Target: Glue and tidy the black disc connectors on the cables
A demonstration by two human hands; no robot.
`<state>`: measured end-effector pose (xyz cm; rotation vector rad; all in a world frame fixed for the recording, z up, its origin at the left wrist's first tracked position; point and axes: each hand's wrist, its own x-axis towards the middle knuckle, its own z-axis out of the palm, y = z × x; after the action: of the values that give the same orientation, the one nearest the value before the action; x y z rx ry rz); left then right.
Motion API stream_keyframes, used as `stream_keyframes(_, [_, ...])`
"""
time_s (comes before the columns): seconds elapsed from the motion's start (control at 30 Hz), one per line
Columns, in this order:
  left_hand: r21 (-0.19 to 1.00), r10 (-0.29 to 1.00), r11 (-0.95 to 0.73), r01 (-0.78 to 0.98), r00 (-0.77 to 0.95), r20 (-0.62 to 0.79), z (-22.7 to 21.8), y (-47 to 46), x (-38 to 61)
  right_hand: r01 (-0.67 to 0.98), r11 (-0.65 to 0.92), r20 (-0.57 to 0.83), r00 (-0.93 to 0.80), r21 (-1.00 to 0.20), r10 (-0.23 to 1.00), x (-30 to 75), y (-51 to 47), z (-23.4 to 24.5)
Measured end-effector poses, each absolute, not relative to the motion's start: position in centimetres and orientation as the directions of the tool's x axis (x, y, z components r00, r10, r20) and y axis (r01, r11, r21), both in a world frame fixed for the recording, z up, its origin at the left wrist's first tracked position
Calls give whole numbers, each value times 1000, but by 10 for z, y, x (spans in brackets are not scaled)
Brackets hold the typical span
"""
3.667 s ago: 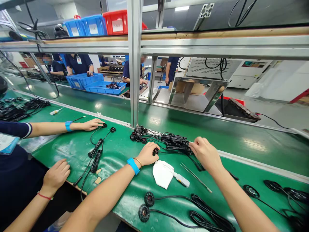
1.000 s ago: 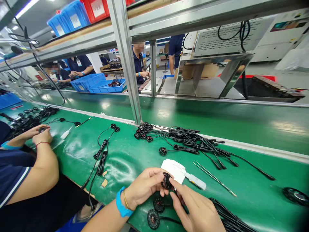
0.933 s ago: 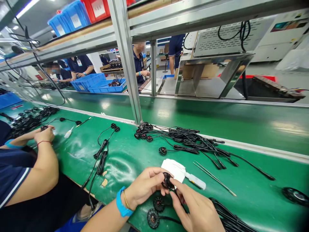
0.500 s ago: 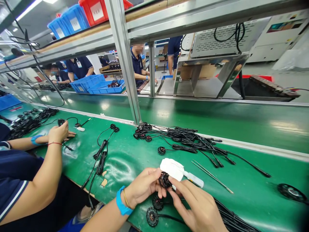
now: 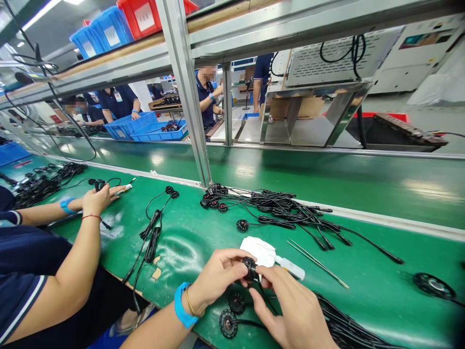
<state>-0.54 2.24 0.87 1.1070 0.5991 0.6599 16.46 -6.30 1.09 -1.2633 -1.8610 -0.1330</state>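
Observation:
Both my hands meet low in the middle over the green bench. My left hand [image 5: 214, 278], with a blue wristband, pinches a small round black part [image 5: 250, 268] on a black cable. My right hand [image 5: 290, 310] closes on the same part from the right, thumb and forefinger against it. Two more round parts [image 5: 228, 322] with cables lie just under my hands. A white cloth [image 5: 259, 249] and a small white tube [image 5: 292, 268] lie right behind the held part.
A heap of black cables with round ends [image 5: 279, 208] lies beyond, thin metal tweezers [image 5: 317, 263] to the right. A co-worker's hands [image 5: 98, 198] work on a cable at the left. An upright metal post [image 5: 189, 97] stands behind. Another cable pair [image 5: 152, 232] lies left of centre.
Since 3.7 s ago my hands left the cable heap and came near me with one round part. In the last second they turned it slightly; the co-worker's hands moved right along the bench.

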Motion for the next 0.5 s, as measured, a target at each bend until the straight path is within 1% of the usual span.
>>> stream_keyframes(0.07, [958,773,213,-193,633,-44,10,20,-5,753,421,632,-9,-506,775,160,-65,10])
stream_keyframes(0.1, [962,779,192,-195,627,-28,10,20,-5,742,388,602,26,-547,798,158,-66,9])
stream_keyframes(0.13, [963,782,183,-199,623,-20,9,19,-5,743,360,580,47,-564,813,156,-68,8])
stream_keyframes(0.2, [955,783,206,-216,622,-28,8,19,-4,768,309,556,73,-560,828,154,-69,5])
stream_keyframes(0.27, [931,779,267,-248,625,-58,8,19,-3,770,270,535,109,-579,838,155,-70,0])
stream_keyframes(0.33, [896,770,340,-287,632,-90,9,20,-2,732,256,500,133,-632,856,157,-71,-3])
stream_keyframes(0.4, [861,754,401,-313,647,-116,11,21,-2,709,273,501,129,-650,856,160,-72,-3])
stream_keyframes(0.43, [849,746,421,-320,654,-124,11,21,-2,717,291,523,121,-634,844,162,-72,-2])
stream_keyframes(0.5, [835,733,448,-318,666,-140,13,21,-2,760,326,595,98,-562,797,166,-73,2])
